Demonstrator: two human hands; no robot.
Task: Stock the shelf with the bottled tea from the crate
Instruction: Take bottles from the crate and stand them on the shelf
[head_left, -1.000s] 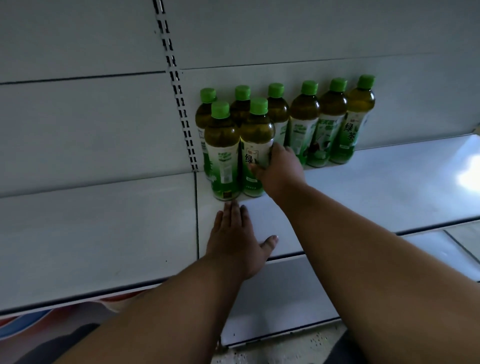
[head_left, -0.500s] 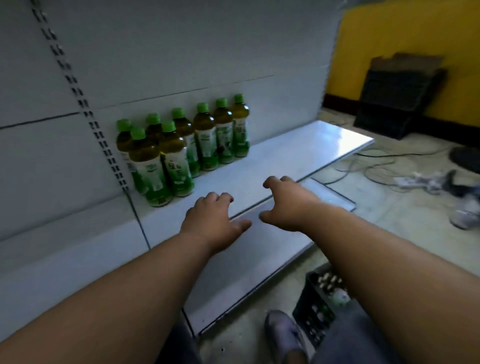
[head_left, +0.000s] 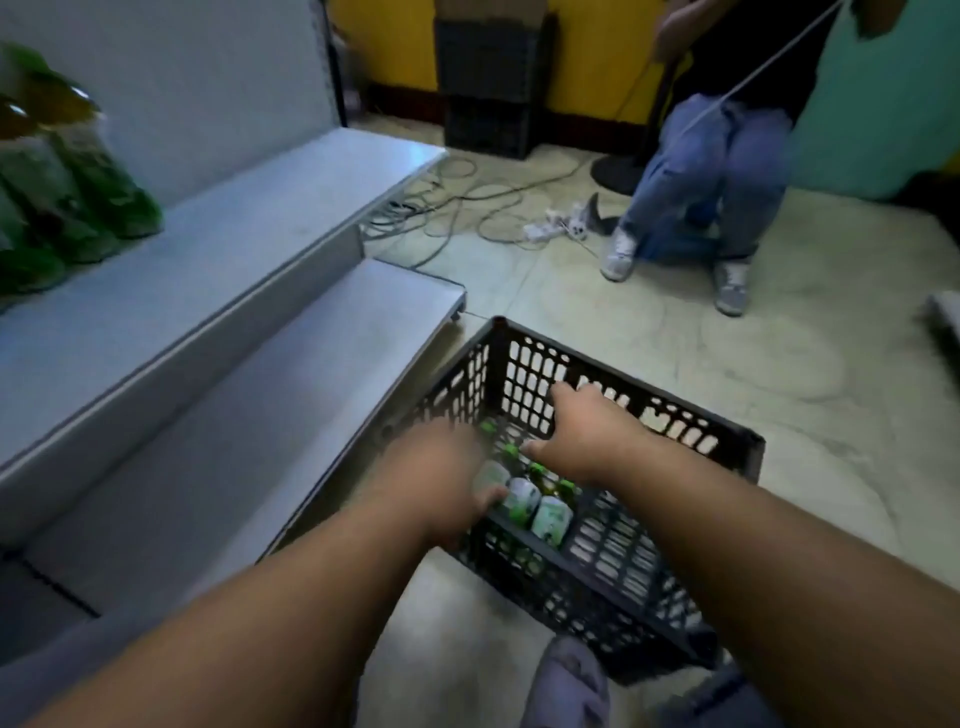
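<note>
Hands going down into the black perforated plastic crate on the floor, so this is the pick-up step. My left hand is low at the crate's near-left side, its thumb lying against a green-capped, white-labelled tea bottle; whether the other fingers have wrapped it I cannot tell, they are hidden under the hand. My right hand hovers over the bottles with fingers spread and curled, gripping nothing.

Count in the crate: I make out about three or four bottles lying in there, bunched at the left end. Motion blur and my own hands cover the rest, so that is a rough figure.

Over on the grey metal shelf, stocked bottles stand at the far left, badly smeared; three or so show in frame, no firm count.

Next, I reckon: close each hand round a bottle, lift clear of the crate wall, then swing left to the shelf.
</note>
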